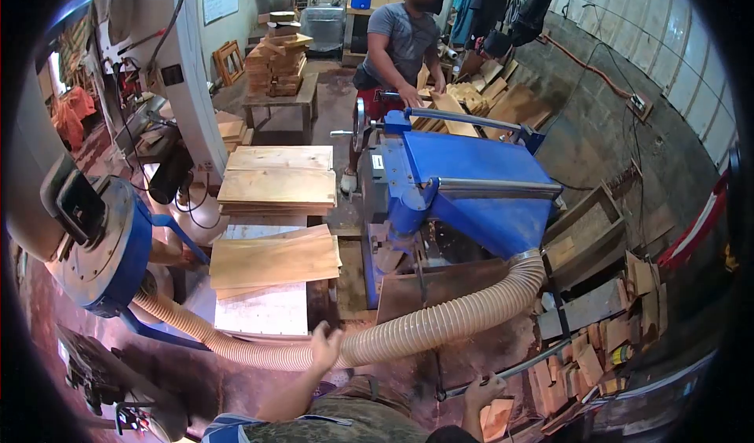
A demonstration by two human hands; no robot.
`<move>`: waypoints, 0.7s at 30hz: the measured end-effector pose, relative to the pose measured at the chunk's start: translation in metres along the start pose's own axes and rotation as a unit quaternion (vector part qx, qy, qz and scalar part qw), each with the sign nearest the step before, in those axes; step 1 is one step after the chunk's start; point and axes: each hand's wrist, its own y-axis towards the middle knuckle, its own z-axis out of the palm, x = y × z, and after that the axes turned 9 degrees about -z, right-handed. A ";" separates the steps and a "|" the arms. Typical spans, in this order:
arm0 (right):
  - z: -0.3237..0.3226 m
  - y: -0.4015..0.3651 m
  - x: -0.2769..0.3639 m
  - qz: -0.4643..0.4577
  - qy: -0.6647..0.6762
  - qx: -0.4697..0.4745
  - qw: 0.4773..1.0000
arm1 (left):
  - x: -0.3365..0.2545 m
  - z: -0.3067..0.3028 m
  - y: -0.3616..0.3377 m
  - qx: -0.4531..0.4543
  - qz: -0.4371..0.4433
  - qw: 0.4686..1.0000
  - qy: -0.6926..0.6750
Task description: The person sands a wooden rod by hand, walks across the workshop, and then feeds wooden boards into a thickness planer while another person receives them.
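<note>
My left hand [326, 349] is raised in front of the ribbed hose [440, 329], overlapping it in this view, with its fingers loosely apart and nothing in them. Lower right, my right hand [484, 392] has its fingers curled over a grey metal bar [526, 364]. The hose runs from the chute of a blue planer [475, 160] to a blue dust collector [110, 247]. Beyond my left hand, thin wooden boards [271, 258] lie slightly fanned on a white-topped table [259, 313]. Another stack of boards [276, 184] sits farther back.
A person [400, 42] stands behind the planer, hands at a board [452, 109] on its far side. Wood offcuts [581, 364] pile up at the right. A wooden table [283, 97] at the back carries stacked blocks. The hose crosses the floor before me.
</note>
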 end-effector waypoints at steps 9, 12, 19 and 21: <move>0.005 0.022 0.036 0.184 0.079 0.003 0.980 | 0.021 0.016 -0.004 0.261 0.096 0.926 0.257; 0.018 0.015 0.017 0.113 0.054 -0.046 0.991 | 0.014 0.014 -0.004 0.274 0.091 0.925 0.247; 0.019 0.015 0.017 0.116 0.057 -0.065 0.989 | 0.032 0.026 -0.005 0.260 0.094 0.932 0.234; 0.019 0.015 0.016 0.094 0.050 -0.069 0.992 | 0.030 0.024 -0.006 0.258 0.094 0.932 0.235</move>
